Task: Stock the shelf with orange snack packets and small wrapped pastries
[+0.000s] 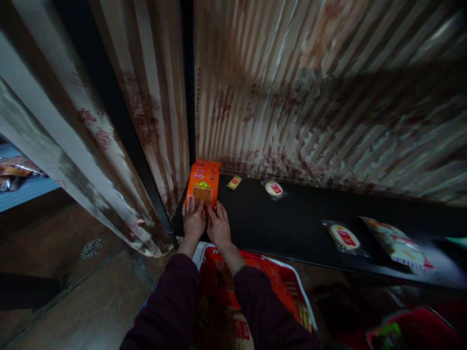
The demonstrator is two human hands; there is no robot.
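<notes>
Left hand point(193, 218) and right hand point(218, 226) lie side by side, thumbs nearly touching. Fingers are straight, close together and flat on the near end of the orange snack packets point(202, 184), not gripping. The packets are stacked at the far-left end of the black shelf point(284, 228), 12 o'clock of the hands. A small yellow packet point(234, 183) and a round wafer pack point(274, 188) sit at 2 o'clock. A red basket point(304, 296) of orange packs is at 6 o'clock, under the forearms.

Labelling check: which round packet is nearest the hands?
The round packet beside the small yellow packet; the second round packet lies farther right and forward.
</notes>
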